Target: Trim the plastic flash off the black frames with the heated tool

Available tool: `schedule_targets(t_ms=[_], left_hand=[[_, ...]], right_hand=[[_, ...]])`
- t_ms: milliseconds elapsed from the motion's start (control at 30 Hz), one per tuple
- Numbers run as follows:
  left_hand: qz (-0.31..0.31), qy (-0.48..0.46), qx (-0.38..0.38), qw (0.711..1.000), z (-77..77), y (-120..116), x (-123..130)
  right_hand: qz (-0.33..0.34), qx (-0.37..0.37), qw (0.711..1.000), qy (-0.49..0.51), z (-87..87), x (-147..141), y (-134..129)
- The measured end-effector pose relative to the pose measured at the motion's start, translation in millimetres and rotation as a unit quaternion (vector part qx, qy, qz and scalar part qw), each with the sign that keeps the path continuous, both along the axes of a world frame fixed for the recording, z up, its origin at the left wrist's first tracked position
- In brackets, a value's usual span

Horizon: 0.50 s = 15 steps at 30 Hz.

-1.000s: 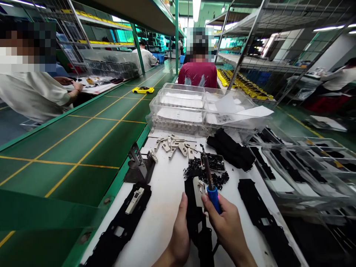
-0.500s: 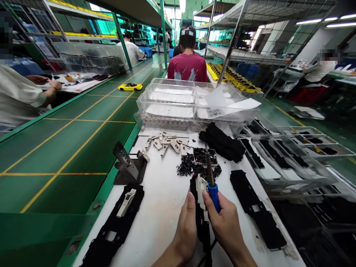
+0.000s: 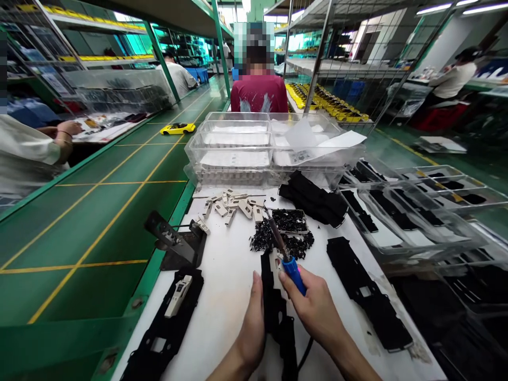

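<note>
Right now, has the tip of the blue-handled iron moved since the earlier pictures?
Yes, leftward: the iron's tip now shows left of the open box of black pieces.

text: none legible | labels, brands, numbers, signs: none legible

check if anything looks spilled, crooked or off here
Small black plastic-looking pieces lie scattered on the white tabletop around a small pale-rimmed box; they look spilled, though that may be deliberate. A white paper sheet also lies askew across the clear plastic trays.
</note>
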<state>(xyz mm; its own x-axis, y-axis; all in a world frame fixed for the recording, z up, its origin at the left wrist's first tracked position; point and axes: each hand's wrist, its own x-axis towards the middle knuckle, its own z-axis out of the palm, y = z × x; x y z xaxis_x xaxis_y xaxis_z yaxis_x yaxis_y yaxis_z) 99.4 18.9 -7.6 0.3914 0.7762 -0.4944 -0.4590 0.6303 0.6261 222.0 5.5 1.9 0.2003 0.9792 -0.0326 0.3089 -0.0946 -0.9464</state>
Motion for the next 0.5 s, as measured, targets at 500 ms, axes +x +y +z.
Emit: schedule_targets(t_ms=[500], left_hand=[[0.002,0.007,0.088,0.996,10.9,19,-3]], right_hand=[[-0.183,-0.042,0.95,0.248,-10.8,-7,-18]])
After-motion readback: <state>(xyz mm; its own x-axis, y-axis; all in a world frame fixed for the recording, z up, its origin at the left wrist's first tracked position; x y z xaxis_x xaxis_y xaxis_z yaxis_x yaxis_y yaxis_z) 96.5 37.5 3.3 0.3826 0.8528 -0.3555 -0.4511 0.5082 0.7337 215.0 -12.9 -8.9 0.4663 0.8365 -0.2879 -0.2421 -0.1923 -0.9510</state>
